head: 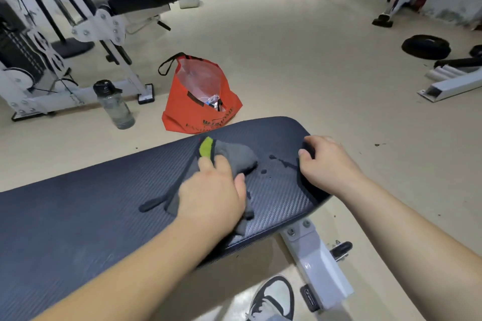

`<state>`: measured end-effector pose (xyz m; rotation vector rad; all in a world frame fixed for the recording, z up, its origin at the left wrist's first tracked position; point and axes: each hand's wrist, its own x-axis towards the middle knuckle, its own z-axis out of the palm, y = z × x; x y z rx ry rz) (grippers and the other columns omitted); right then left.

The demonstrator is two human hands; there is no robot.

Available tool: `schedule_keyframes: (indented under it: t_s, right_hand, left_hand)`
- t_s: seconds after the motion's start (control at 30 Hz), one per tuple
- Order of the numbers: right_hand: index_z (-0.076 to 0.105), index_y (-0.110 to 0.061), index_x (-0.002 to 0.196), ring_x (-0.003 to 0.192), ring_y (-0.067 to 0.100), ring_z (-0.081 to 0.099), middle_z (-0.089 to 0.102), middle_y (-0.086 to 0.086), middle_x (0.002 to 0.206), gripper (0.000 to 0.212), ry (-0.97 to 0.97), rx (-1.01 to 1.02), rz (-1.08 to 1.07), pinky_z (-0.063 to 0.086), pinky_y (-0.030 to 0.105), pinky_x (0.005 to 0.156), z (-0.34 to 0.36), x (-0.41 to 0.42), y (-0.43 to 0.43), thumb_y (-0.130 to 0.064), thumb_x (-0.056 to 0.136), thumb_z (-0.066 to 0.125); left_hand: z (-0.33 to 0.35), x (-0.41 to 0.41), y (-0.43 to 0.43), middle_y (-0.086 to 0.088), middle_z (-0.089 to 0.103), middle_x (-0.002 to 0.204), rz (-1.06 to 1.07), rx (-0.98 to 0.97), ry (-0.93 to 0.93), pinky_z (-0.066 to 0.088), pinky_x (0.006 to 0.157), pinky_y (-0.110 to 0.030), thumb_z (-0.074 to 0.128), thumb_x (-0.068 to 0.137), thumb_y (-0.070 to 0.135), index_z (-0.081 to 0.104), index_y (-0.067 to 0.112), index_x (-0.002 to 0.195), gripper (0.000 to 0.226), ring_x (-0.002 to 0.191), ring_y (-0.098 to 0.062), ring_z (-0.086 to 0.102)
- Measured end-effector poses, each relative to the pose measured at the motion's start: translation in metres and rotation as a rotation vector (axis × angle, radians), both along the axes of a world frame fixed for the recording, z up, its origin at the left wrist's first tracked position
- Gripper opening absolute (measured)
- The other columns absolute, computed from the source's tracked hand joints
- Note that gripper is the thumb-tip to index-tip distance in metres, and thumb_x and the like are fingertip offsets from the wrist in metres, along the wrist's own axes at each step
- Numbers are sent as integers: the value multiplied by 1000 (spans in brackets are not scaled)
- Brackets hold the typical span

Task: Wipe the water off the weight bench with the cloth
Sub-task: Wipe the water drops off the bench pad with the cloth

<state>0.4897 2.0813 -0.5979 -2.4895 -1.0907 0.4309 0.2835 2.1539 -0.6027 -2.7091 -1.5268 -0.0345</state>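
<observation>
Presently: the padded weight bench runs from near left to mid right, dark with a woven texture. The grey cloth, which has a yellow-green band at its far end, lies bunched on the right half of the pad.

The left hand lies on top of the cloth, palm down, pressing it to the pad. Its fingers reach forward over the fabric and its thumb lies along the right edge. Cloth shows both beyond the fingertips and under the heel of the hand. The hand is slightly blurred.

The right hand is at the right end of the pad, fingers curled over the rim, gripping it.

Water: dark drops and a short streak sit on the pad between the cloth and the right hand, just beside the cloth's right edge. One more wet smear lies just left of the left hand.

The bench's white metal frame shows under the pad at near right, with a black-and-white sneaker beside it.

On the floor beyond the bench are an open orange tote bag and, left of it, a clear water bottle with a black cap. A white cable machine stands far left, and a black weight plate lies far right.
</observation>
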Motion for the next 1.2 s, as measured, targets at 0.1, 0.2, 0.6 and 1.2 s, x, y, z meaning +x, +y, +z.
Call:
schedule_keyframes:
  t_s: [0.1, 0.2, 0.6, 1.2]
  right_hand:
    - [54, -14, 142, 138, 35, 47, 54, 14, 146, 47, 49, 8, -38, 42, 46, 112, -2, 4, -3, -35, 101, 47]
    - [60, -14, 131, 127, 34, 54, 60, 13, 135, 40, 76, 52, -67, 46, 45, 104, -1, 5, -4, -35, 100, 44]
    - [58, -18, 140, 132, 29, 53, 61, 8, 143, 43, 164, 213, -218, 40, 35, 96, -4, 22, -14, -22, 103, 37]
    - [37, -19, 64, 76, 27, 44, 44, -3, 66, 51, 103, 367, -204, 31, 37, 68, -4, 43, -29, -39, 110, 30]
  left_hand:
    - [7, -13, -36, -4, 47, 121, -264, -20, 43, 39, 63, -37, 28, 100, 60, 32, 25, 141, 54, 95, -28, 66]
    - [7, -11, 1, -4, 52, 117, -269, -9, 66, 49, 73, -41, 34, 97, 63, 43, 28, 128, 46, 99, -34, 67]
    - [8, 53, 32, -7, 49, 125, -492, 14, 26, 51, 74, -41, 35, 100, 61, 39, 34, 147, 55, 105, -35, 65]
    - [-2, 107, 30, -2, 53, 124, -778, -93, -88, 51, 80, -38, 46, 96, 56, 45, 45, 146, 51, 110, -27, 64]
